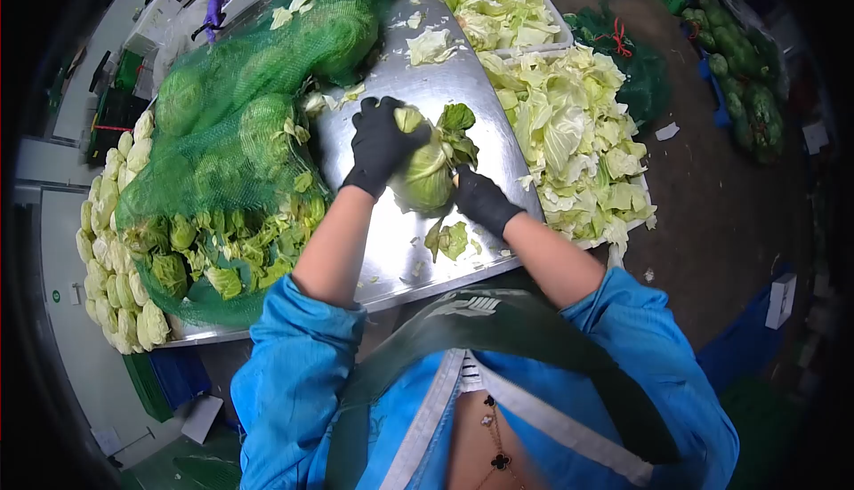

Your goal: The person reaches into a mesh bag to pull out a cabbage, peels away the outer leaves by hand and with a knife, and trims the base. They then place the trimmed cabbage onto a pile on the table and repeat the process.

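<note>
A green cabbage (424, 174) with loose outer leaves rests on the metal table in front of me. My left hand (381, 141), in a black glove, grips its left side from above with the fingers curved over it. At the cabbage's lower right is my right hand (485, 201), also gloved in black, its fingers closed. A small pale bit shows at those fingertips, but I cannot make out what they hold. Darker leaves (458, 130) stick out at the cabbage's upper right. A torn leaf (447, 239) lies on the metal just below it.
Green mesh sacks of cabbages (240, 139) cover the table's left side, beside stacked pale cabbages (120, 250). Crates of stripped leaves (574, 134) stand along the right edge. At the far end, a co-worker's purple-gloved hand (213, 14) holds a dark tool. More sacked cabbages (743, 81) lie far right.
</note>
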A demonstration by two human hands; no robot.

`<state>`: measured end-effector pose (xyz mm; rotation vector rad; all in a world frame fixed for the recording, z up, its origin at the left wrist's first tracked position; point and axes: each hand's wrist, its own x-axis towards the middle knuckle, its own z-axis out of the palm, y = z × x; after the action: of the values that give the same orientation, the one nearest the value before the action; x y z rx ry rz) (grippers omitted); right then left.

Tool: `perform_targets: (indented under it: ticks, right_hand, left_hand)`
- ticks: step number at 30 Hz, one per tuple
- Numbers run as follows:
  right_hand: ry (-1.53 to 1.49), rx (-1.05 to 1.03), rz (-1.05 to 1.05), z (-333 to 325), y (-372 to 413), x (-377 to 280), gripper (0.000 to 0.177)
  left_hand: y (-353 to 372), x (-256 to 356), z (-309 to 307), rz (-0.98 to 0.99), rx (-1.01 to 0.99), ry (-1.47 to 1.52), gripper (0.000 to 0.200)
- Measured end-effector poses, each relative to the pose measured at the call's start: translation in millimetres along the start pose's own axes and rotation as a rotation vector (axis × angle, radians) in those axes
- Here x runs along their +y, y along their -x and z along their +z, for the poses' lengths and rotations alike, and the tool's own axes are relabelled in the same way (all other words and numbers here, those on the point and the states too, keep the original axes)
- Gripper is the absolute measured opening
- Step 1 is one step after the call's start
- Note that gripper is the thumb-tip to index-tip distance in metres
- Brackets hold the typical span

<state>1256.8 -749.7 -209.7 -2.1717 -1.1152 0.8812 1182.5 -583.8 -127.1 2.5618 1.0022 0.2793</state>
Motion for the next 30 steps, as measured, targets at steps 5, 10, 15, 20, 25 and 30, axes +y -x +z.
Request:
perform_targets:
  ticks: [5, 10, 15, 20, 25, 30]
  right_hand:
    - [0.042, -0.012, 0.155, -16.5, 27.2, -3.7, 0.034]
    - [-0.038, -0.026, 0.115, -20.3, 30.1, 8.2, 0.03]
    - [-0.017, 0.059, 0.129, -20.9, 55.8, 17.9, 0.019]
    - [0.096, 0.117, 0.105, -18.7, 41.8, 31.3, 0.02]
    - [-0.015, -0.09, 0.173, -35.7, 25.0, 45.1, 0.027]
    - [-0.237, -0.098, 0.1, -35.4, 15.8, 74.7, 0.02]
  left_hand:
    - [-4.8, 31.9, 6.9, -0.017, -0.127, -0.011, 0.057]
    - [-9.1, 40.1, 8.3, 0.056, -0.077, -0.048, 0.057]
    - [-14.7, 58.8, 10.9, 0.037, -0.12, -0.089, 0.057]
    - [-11.4, 59.0, 14.2, 0.054, -0.14, -0.118, 0.059]
    - [7.5, 77.5, 16.2, 0.218, -0.131, -0.168, 0.058]
    - [33.5, -27.1, -9.8, 0.469, -0.1, 0.322, 0.066]
